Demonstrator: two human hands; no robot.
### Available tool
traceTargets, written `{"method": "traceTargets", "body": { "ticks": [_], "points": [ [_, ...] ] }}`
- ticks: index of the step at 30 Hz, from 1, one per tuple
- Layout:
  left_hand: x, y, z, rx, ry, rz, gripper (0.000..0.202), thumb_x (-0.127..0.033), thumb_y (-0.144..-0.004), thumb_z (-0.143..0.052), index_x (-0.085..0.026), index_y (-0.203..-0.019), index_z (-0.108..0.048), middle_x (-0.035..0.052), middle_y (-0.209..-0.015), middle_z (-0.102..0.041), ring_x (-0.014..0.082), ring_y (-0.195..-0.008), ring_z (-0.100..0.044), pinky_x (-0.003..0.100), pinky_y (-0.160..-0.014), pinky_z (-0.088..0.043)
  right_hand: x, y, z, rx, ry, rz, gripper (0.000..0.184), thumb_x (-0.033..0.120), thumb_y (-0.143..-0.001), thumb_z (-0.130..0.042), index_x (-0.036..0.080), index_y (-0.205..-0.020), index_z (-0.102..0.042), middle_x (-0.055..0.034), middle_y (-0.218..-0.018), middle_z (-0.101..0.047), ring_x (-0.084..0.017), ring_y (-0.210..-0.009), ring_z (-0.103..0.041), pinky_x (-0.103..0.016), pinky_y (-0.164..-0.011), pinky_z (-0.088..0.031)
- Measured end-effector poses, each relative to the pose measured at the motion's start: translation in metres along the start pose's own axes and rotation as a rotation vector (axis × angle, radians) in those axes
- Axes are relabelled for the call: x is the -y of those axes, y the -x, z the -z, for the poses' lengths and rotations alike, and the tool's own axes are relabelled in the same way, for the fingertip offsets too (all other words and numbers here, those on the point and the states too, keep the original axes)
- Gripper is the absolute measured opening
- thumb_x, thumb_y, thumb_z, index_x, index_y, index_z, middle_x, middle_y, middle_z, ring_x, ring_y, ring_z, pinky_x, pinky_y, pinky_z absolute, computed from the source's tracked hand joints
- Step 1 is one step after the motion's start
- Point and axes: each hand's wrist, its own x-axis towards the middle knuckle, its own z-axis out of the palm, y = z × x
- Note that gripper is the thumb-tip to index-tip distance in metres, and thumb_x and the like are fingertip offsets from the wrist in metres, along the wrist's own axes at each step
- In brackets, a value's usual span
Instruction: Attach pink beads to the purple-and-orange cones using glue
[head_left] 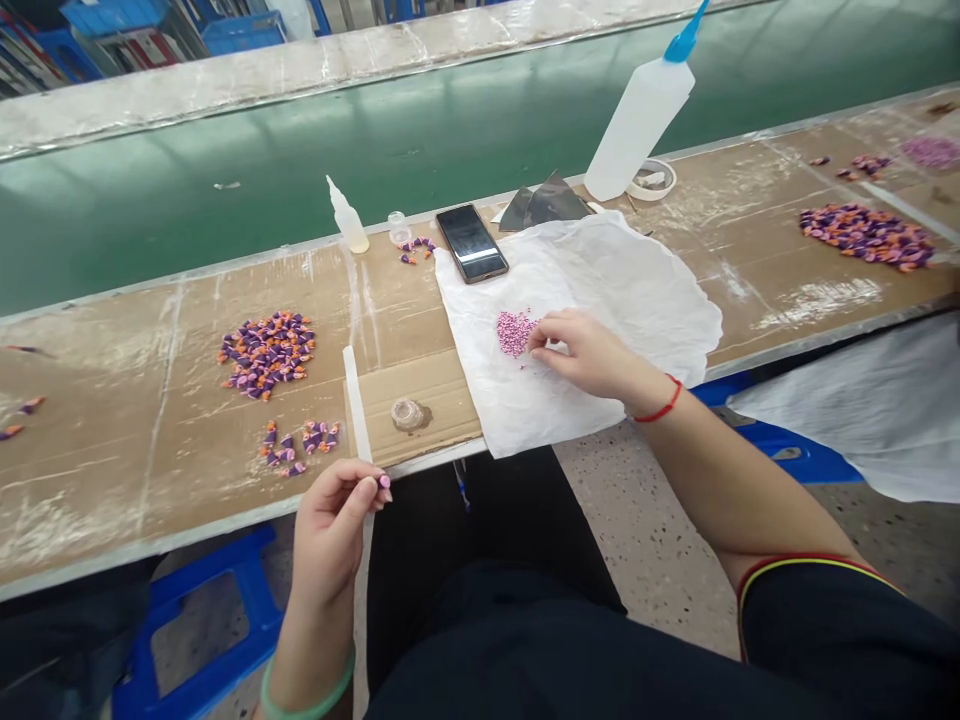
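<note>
A cardboard-covered bench [112,470] holds tissue paper [660,290] and a phone [471,243].

Tiny pink piece [384,481] at the left hand's [334,530] fingertips: too small to make out its shape, partly hidden by the fingers. Right hand [581,350] covers the edge of the pink granule pile [514,333]; single granules too small to resolve. Squeeze bottle [639,125]: blue nozzle cut off by top edge. Pink heap [930,152] cut off at right edge. Dark sheets [544,203] partly hidden behind the white tissue paper [592,330]. Blue crates [225,30] cut off at top edge, too blurred to detail.
</note>
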Motion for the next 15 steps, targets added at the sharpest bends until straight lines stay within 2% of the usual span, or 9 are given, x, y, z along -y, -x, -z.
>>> {"method": "traceTargets", "body": {
  "ticks": [3, 10, 15],
  "points": [
    [0.0, -0.001, -0.001, -0.014, -0.006, 0.012, 0.018, -0.038, -0.077, -0.08, -0.021, -0.073, -0.075, 0.0023, -0.063, -0.068, 0.0124, -0.054, -0.059, 0.021, -0.051, -0.049, -0.001, 0.001, 0.004, 0.013, 0.026, 0.017, 0.011, 0.014, -0.082, -0.057, 0.02, -0.077, -0.064, -0.0071, -0.084, -0.064, -0.024, -0.085, -0.055, -0.04, -0.081, -0.043],
    [0.001, -0.002, -0.002, -0.036, -0.022, 0.024, 0.021, -0.04, -0.076, -0.08, -0.02, -0.072, -0.074, 0.003, -0.063, -0.068, 0.0133, -0.054, -0.059, 0.022, -0.05, -0.048, 0.004, -0.009, -0.005, 0.117, 0.163, 0.115, 0.013, 0.012, -0.08, -0.06, 0.02, -0.073, -0.067, -0.0093, -0.086, -0.065, -0.026, -0.087, -0.051, -0.041, -0.08, -0.044],
    [0.004, 0.001, 0.001, -0.035, -0.028, 0.036, 0.02, -0.039, -0.077, -0.079, -0.02, -0.073, -0.074, 0.0029, -0.064, -0.068, 0.0127, -0.055, -0.059, 0.021, -0.051, -0.048, 0.011, -0.019, -0.005, 0.22, 0.29, 0.248, 0.02, 0.011, -0.083, -0.053, 0.019, -0.071, -0.066, -0.0115, -0.084, -0.063, -0.027, -0.085, -0.05, -0.043, -0.08, -0.043]
  ]
}}
